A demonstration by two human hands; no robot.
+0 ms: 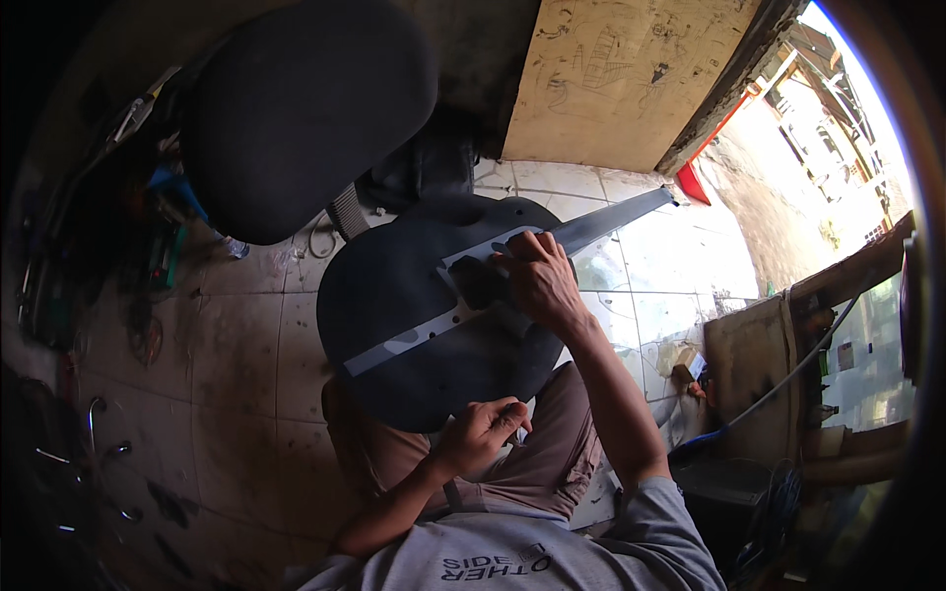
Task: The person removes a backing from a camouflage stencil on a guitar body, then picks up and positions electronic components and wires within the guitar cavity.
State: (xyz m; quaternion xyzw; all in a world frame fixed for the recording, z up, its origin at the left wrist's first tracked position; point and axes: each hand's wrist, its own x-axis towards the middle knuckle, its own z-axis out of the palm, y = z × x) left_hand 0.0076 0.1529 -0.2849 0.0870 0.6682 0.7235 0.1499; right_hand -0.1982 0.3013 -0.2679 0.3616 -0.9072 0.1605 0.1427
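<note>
Across my lap lies a dark, rounded chair panel [394, 286], its underside facing up. Grey metal strips [394, 340] run over it, and a flat grey bar [616, 217] juts out past its far right edge. My right hand [542, 281] is on the panel's upper right part, by the strips, with its fingers curled down; what they grip is hidden. Close to the panel's near edge, my left hand [483, 433] is closed above my lap, thumb against bent fingers. Something small may be in it, too unclear to name.
A dark chair cushion [305, 118] stands at the far left, with a ribbed support [345, 212] below it. White floor tiles [236, 335] surround me. A drawn-on board [621, 79] leans at the back. On the right are a wooden cabinet [754, 379] and a cable [788, 379].
</note>
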